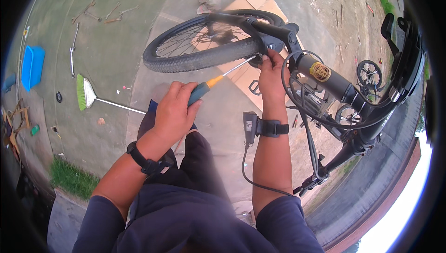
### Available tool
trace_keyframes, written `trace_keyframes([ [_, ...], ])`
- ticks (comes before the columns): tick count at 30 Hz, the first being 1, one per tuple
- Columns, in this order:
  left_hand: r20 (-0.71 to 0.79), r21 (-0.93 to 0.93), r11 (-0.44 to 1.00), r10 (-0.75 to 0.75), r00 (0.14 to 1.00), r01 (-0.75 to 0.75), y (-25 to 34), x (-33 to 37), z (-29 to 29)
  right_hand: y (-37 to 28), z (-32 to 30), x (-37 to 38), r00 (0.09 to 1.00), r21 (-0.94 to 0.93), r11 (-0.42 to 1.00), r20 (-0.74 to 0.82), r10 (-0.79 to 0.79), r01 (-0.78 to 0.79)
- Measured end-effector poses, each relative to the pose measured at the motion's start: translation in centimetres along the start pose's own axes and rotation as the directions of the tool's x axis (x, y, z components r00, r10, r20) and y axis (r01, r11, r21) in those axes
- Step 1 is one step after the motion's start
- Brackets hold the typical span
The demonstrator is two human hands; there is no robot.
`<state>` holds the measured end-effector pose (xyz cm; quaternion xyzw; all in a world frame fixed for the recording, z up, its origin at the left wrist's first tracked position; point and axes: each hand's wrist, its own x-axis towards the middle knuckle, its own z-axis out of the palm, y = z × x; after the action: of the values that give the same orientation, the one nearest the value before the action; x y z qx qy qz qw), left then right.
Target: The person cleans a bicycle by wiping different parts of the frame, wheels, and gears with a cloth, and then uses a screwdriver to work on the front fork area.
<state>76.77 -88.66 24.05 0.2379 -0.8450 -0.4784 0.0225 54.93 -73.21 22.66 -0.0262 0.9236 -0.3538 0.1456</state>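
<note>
My left hand [175, 108] is closed round the grey-green and yellow handle of a screwdriver [204, 90]. The metal shaft slants up and right, its tip meeting a small dark part beside the bicycle's tyre, near the fork. At that same spot, my right hand [273, 77] has its fingers closed, but what they grip is hidden. Beyond both hands lies the bicycle's front wheel [195, 61], joined to the black fork [274, 30]. The frame tube [330, 77] with a round gold badge runs to the right, and black cables [284, 78] loop beside my right wrist.
Flat cardboard [258, 0] lies under the wheel. Handlebars [399, 76] fill the right side. On the concrete at left are several wrenches [73, 55], a green-bristled broom [86, 94] and a blue plastic tub [33, 68]. Another wheel [369, 74] stands far right.
</note>
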Motion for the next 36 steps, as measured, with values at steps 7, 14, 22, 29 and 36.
trace_keyframes([
  [7, -0.015, 0.019, 0.999, 0.039, 0.999, -0.039, 0.0, 0.7, 0.8, 0.8, 0.6, 0.5, 1.000, 0.088, 0.996, -0.022, -0.001, 0.003],
  [14, -0.030, 0.016, 0.998, 0.058, 0.998, -0.057, -0.2, 0.8, 0.7, 1.8, 0.4, 0.9, 0.999, 0.107, 0.993, 0.023, -0.043, 0.040],
  [22, -0.038, 0.017, 0.997, 0.073, 0.997, -0.073, -0.3, 1.0, 0.9, 0.3, 0.3, 0.3, 1.000, 0.186, 0.982, 0.022, 0.019, -0.022],
  [29, -0.029, 0.088, 0.993, 0.081, 0.996, -0.078, -0.2, 0.8, 1.3, 0.4, 0.3, 0.5, 1.000, 0.155, 0.988, 0.024, 0.004, -0.008],
  [36, -0.118, 0.242, 0.946, 0.248, 0.961, -0.214, 0.2, 1.8, 0.5, 0.9, 0.5, 0.5, 1.000, 0.134, 0.991, -0.005, -0.002, 0.003],
])
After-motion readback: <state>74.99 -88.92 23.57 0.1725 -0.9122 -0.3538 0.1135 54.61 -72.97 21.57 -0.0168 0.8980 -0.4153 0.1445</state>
